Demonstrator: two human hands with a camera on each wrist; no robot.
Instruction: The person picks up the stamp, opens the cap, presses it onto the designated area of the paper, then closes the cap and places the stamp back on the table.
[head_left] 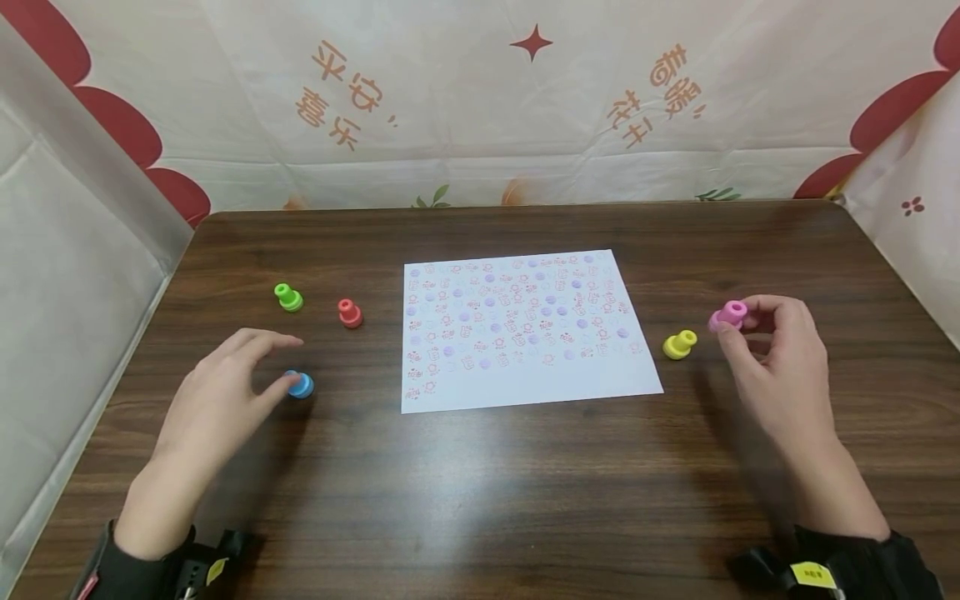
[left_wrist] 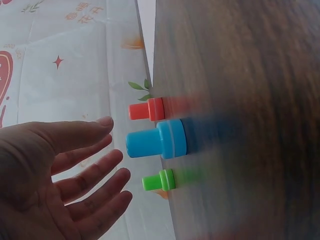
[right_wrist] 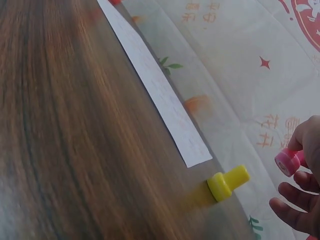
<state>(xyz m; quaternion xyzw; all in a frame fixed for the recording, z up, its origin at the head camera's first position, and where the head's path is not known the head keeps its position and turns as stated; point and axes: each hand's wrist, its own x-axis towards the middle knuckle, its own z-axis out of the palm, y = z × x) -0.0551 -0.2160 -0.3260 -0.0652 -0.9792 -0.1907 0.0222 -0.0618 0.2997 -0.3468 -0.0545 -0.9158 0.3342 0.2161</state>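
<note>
At three o'clock from the printed sheet (head_left: 530,333), a right hand (head_left: 783,367) is pinching a pink stamp (head_left: 728,315); at nine, an empty, loosely spread left hand (head_left: 222,392) is hovering beside a blue stamp (head_left: 303,386), best gripped squarely.

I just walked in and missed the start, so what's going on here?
A person's right hand pinches a pink stamp above the table, near the standing yellow stamp. The left hand is open beside the blue stamp, not gripping it. The red stamp and green stamp stand farther back, and a sheet with small printed marks lies between the hands.
</note>
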